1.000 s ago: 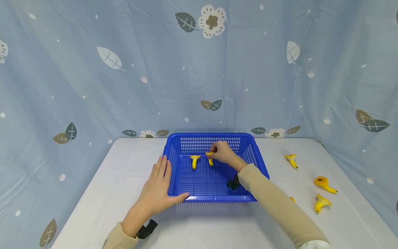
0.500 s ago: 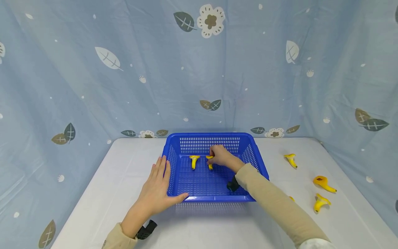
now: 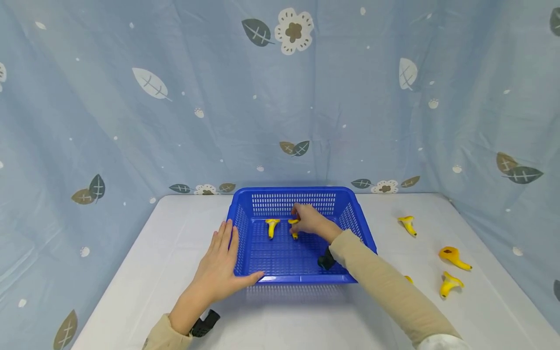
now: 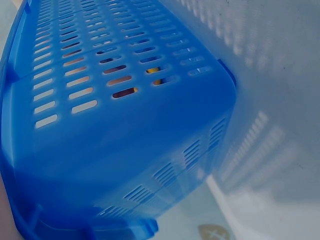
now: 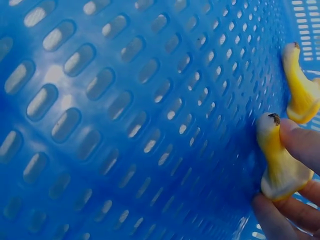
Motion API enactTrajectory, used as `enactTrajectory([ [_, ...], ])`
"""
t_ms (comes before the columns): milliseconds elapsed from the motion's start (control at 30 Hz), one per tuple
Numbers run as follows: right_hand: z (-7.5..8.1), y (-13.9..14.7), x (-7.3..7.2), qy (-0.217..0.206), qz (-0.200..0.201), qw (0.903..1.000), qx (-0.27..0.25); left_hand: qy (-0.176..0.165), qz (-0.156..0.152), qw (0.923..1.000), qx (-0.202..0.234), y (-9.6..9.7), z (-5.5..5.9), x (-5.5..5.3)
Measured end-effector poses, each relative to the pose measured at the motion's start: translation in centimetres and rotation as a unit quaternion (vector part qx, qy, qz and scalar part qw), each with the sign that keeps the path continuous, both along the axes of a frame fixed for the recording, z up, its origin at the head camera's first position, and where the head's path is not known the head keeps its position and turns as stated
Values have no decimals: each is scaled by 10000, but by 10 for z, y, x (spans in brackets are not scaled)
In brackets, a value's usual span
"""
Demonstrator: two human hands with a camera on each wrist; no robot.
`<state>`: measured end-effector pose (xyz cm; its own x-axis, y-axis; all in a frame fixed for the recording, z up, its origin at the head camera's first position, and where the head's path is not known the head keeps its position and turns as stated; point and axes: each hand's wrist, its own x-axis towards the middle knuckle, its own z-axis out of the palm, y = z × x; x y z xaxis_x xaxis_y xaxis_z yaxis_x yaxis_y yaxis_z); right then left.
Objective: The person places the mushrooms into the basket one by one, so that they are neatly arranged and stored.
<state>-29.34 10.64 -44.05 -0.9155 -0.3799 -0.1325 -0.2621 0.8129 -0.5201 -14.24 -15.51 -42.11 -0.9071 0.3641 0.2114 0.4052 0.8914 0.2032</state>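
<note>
A blue plastic basket with slotted walls stands on the white table. My right hand is inside it, the thumb and fingers pinching a yellow chanterelle mushroom close over the basket floor. The fingers hide part of its cap in the head view. To its left, a second chanterelle lies on the basket floor with its stem toward me. My left hand rests at the basket's left front corner, fingers straight along the side rim and thumb stretched out to the front rim. The left wrist view shows the basket's outer wall.
On the table right of the basket lie more chanterelles: one at the back, an orange-yellow one and one nearer me. Another is mostly hidden by my right sleeve. A patterned blue curtain hangs behind the table.
My right hand has lowered slightly toward me with the pinched chanterelle, bringing it level with the other one. My left hand has stayed on the basket rim.
</note>
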Motion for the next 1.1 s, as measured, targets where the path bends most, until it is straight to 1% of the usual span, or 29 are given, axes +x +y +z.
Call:
enactTrajectory([
  [133,1,1,-1,-110,42,9999,-71,-13,12,10000,-1,-1,0,0],
  [333,6,5,-3,-492,155,9985,-173,-20,2,10000,20,-1,0,1],
  [433,10,8,-3,-597,258,9977,-200,6,-10,10000,8,-1,0,0],
  [567,15,12,-1,-621,467,9967,-229,31,-4,10000,29,0,0,0],
  [733,19,16,0,-620,607,9960,-217,35,1,10000,60,0,-1,1],
  [1033,28,20,2,-361,358,9973,-537,38,-8,10000,81,-1,-1,0],
  [1100,30,20,2,-315,370,9972,-576,33,8,10000,68,-2,-1,0],
])
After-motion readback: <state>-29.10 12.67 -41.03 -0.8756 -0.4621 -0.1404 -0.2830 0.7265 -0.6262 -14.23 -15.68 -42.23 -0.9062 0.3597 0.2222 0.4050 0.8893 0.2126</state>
